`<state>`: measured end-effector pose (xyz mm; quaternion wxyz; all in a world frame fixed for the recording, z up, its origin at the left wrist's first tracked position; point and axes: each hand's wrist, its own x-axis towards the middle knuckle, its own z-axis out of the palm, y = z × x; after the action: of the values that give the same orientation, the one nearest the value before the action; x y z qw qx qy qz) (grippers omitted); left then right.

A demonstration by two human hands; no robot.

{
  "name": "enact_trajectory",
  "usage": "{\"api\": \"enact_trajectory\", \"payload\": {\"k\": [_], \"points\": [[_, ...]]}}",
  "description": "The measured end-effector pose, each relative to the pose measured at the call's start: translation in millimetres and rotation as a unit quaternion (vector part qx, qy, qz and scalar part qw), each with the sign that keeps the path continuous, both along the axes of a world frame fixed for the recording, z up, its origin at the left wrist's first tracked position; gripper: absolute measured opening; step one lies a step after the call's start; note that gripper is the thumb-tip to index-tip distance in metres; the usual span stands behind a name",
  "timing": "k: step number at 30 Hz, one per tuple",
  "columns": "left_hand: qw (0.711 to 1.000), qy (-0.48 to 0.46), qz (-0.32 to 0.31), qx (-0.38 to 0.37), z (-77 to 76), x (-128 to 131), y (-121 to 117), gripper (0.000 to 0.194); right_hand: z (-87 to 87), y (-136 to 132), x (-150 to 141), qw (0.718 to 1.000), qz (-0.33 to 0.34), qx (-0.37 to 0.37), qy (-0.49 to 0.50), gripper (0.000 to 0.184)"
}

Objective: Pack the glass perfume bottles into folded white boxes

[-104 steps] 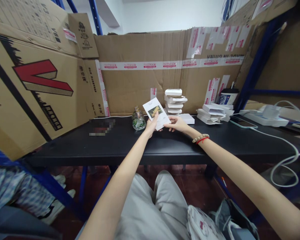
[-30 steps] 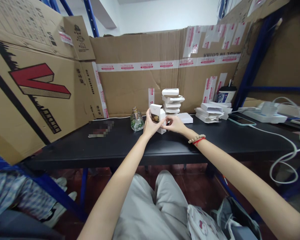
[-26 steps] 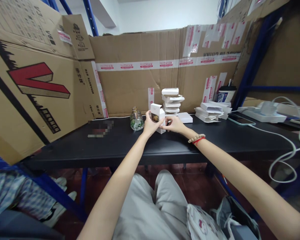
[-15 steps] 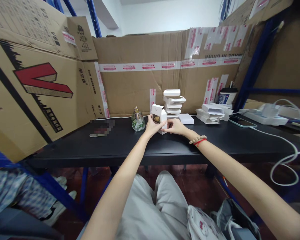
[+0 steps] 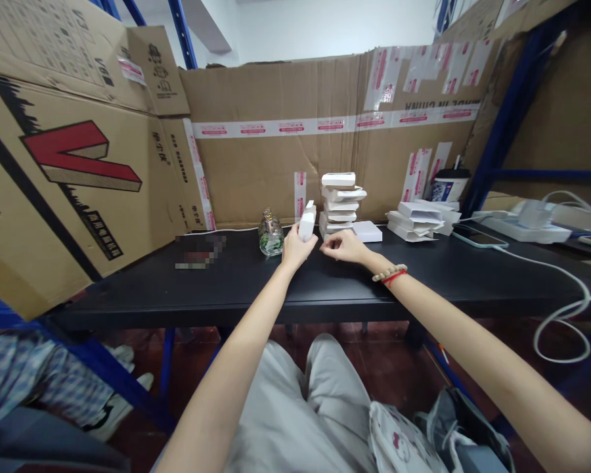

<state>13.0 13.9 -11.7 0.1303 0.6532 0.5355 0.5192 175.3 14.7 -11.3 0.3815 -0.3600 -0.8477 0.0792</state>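
My left hand (image 5: 297,247) is closed around a small white carton (image 5: 307,222), held upright just above the black tabletop with a narrow side facing me. Its top flap sticks up. Just right of it, apart from the carton, my right hand (image 5: 345,248) has its fingers curled together in a pinch; whatever may be inside is hidden. Close to my left hand stand clear glass bottles (image 5: 270,240) with green at the base and gold-toned tops. Behind my right hand rises an uneven stack of white cartons (image 5: 339,197), beside a flat white box (image 5: 367,232).
White folded cartons (image 5: 414,222) lie to the right, near a lidded cup (image 5: 449,186) with a straw. A phone (image 5: 480,238), power strip (image 5: 526,225) and looping white cable (image 5: 578,295) occupy the right end. Large cardboard panels (image 5: 270,171) wall the back and left of the table (image 5: 217,282).
The carton has turned in my left hand, from showing its printed face to showing a narrow white side. My right hand has come off it and stays close by.
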Motion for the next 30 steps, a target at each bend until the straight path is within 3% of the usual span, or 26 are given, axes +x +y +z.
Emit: {"api": "enact_trajectory", "payload": {"k": [4,9,11,15,17,22,25,30], "points": [[0.997,-0.009,0.051,0.055,3.6,-1,-3,0.033,12.3,-9,5,0.977,-0.13,0.09,0.146,0.022],[0.982,-0.009,0.082,0.17,4.4,-2,-4,0.049,20.6,-8,20,0.874,-0.373,0.135,0.282,0.028],[0.974,0.004,0.098,0.206,4.6,-3,-5,0.051,19.4,-2,27,0.847,-0.423,0.12,0.299,0.027],[0.949,0.037,0.165,0.267,5.9,-2,-12,0.053,8.4,12,39,0.841,-0.493,0.054,0.214,0.027],[0.94,0.065,0.157,0.296,6.7,0,-16,0.048,1.1,17,42,0.847,-0.509,-0.008,0.153,0.04],[0.922,0.175,0.051,0.341,7.7,3,-22,0.018,-10.1,24,44,0.867,-0.483,-0.113,0.051,0.069],[0.924,0.213,-0.006,0.318,6.4,3,-24,0.005,-12.0,27,45,0.873,-0.468,-0.14,-0.009,0.067],[0.95,0.243,-0.036,0.193,2.8,4,-26,0.015,-14.3,33,46,0.868,-0.475,-0.144,-0.026,0.054]]}}
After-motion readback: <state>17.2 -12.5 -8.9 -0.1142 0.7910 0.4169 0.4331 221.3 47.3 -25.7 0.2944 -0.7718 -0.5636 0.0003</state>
